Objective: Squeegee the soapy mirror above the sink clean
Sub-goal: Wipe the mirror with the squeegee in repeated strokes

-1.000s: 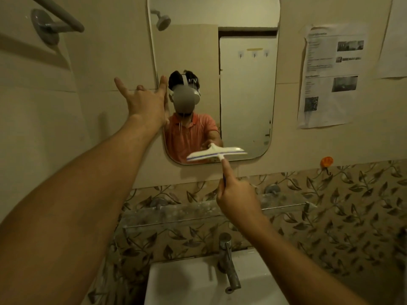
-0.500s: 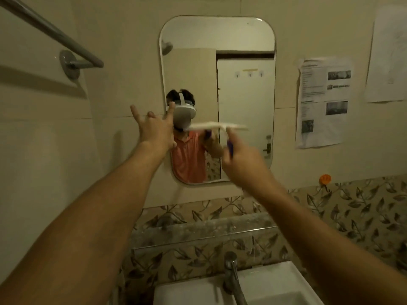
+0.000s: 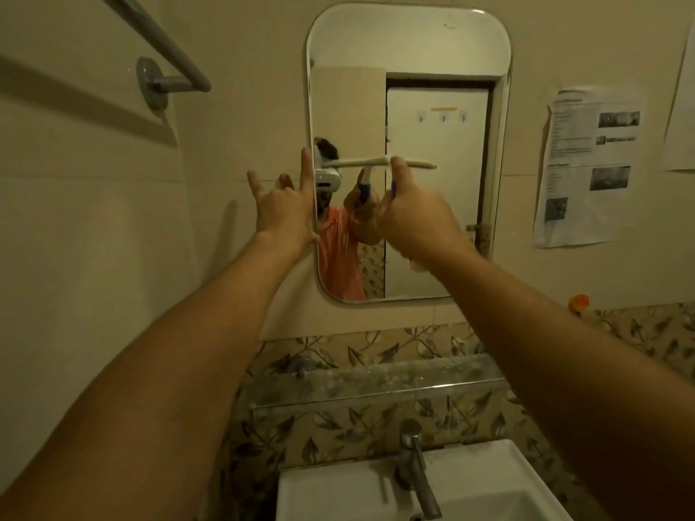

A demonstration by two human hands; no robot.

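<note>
A rounded rectangular mirror (image 3: 440,50) hangs on the beige tiled wall above the white sink (image 3: 485,479). My right hand (image 3: 417,216) grips the blue handle of a white squeegee (image 3: 417,164), whose blade lies level across the glass at about mid height. My left hand (image 3: 284,204) is pressed flat against the mirror's left edge, fingers spread. The mirror reflects a person in an orange shirt and a closed door. No soap foam is clearly visible on the glass.
A chrome tap (image 3: 413,464) stands at the sink's back. Under the mirror runs a glass shelf (image 3: 376,385) on leaf-patterned tiles. A towel bar (image 3: 165,47) is at upper left. Printed sheets (image 3: 586,171) and an orange hook (image 3: 579,302) are at right.
My right hand has lifted the squeegee from the mirror's bottom edge up to its middle. My left hand stays on the mirror's left edge. The view tilted upward.
</note>
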